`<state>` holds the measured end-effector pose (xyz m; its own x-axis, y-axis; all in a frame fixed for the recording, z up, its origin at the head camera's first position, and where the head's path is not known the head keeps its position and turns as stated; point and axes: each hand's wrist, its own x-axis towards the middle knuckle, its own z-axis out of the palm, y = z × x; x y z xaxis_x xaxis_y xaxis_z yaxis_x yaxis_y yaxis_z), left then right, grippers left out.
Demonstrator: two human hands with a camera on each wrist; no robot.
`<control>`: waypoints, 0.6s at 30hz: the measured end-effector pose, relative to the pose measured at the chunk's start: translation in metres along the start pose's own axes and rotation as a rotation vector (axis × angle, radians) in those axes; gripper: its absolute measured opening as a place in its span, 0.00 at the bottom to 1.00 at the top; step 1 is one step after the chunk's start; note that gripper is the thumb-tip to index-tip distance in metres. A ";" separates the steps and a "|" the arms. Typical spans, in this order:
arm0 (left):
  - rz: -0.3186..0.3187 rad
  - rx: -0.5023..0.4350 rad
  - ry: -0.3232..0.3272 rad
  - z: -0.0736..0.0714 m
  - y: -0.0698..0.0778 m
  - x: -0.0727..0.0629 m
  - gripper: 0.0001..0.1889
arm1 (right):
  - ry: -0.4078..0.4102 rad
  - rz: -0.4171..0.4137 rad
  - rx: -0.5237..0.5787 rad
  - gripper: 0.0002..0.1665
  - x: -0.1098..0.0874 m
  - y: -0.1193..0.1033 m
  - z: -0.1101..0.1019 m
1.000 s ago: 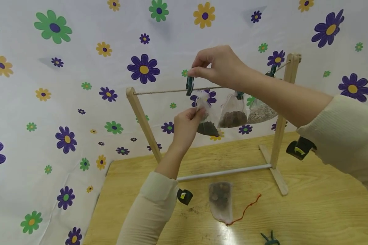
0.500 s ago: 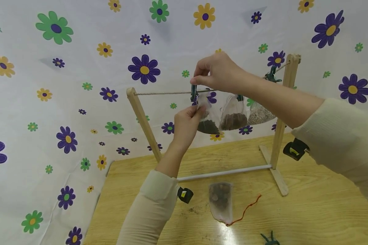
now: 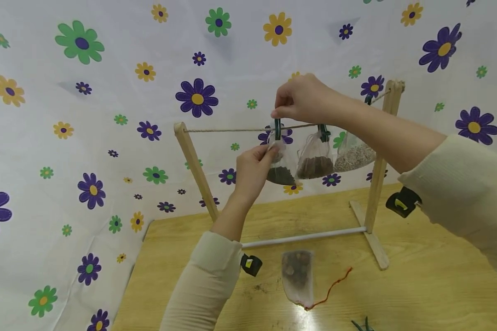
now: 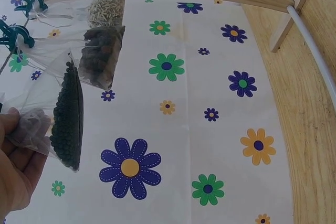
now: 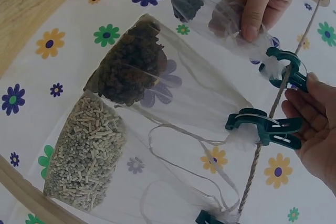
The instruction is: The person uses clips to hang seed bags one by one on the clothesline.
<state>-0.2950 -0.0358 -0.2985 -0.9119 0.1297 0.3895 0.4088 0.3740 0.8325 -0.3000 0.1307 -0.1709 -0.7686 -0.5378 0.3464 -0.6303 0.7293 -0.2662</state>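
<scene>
My left hand [image 3: 251,169] pinches the gathered neck of a sheer drawstring bag [image 4: 67,116] that holds dark green pellets. Between thumb and fingers, my right hand [image 3: 304,99] holds the handle end of a green plastic clip [image 5: 283,69] at the rope [image 5: 278,98]. The clip's jaws stand over the rope and the bunched top of that bag. Beside it hangs a bag of dark brown chunks [image 5: 134,64], fastened to the rope by another green clip [image 5: 262,127]. A third bag, with pale pellets [image 5: 86,153], hangs further right in the head view, partly behind my right forearm.
The rope runs between the wooden posts [image 3: 196,172] of a stand with a white crossbar [image 3: 302,237]. On the table [image 3: 430,243] lies a mesh bag of brownish lumps [image 3: 298,276] with a red cord [image 3: 333,286]. A green clip [image 3: 362,324] shows at the bottom edge.
My right hand has brought the clip rightward along the rope and down onto the top of the dark green pellet bag. The left hand has stayed nearly in place.
</scene>
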 end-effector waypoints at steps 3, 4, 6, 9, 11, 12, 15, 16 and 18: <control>0.004 0.005 0.000 0.000 0.000 0.000 0.14 | 0.000 0.003 0.014 0.12 -0.001 0.001 0.002; 0.011 0.011 0.004 0.000 -0.001 -0.001 0.14 | -0.006 0.012 0.021 0.13 -0.001 0.001 0.002; 0.029 0.020 0.014 0.001 -0.001 -0.001 0.14 | -0.028 0.034 0.033 0.16 -0.001 0.001 0.003; 0.038 0.026 0.024 0.001 -0.002 -0.002 0.15 | -0.073 0.058 0.044 0.21 -0.001 0.002 0.002; 0.034 0.018 0.027 0.002 -0.002 -0.002 0.14 | -0.102 0.067 0.050 0.25 -0.002 0.002 0.000; 0.028 0.013 0.027 0.002 -0.002 -0.002 0.14 | -0.113 0.069 0.051 0.26 -0.002 0.002 -0.001; 0.019 0.005 0.019 0.002 -0.003 -0.003 0.14 | -0.130 0.080 0.046 0.29 -0.005 0.000 -0.005; 0.019 0.002 0.016 0.002 -0.004 -0.004 0.14 | -0.128 0.084 0.040 0.30 -0.006 -0.001 -0.007; 0.018 0.003 0.007 0.002 -0.006 -0.006 0.14 | -0.111 0.089 0.027 0.30 -0.010 -0.003 -0.008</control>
<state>-0.2925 -0.0372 -0.3069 -0.9042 0.1295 0.4069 0.4246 0.3744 0.8244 -0.2891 0.1372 -0.1662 -0.8278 -0.5164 0.2191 -0.5610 0.7654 -0.3155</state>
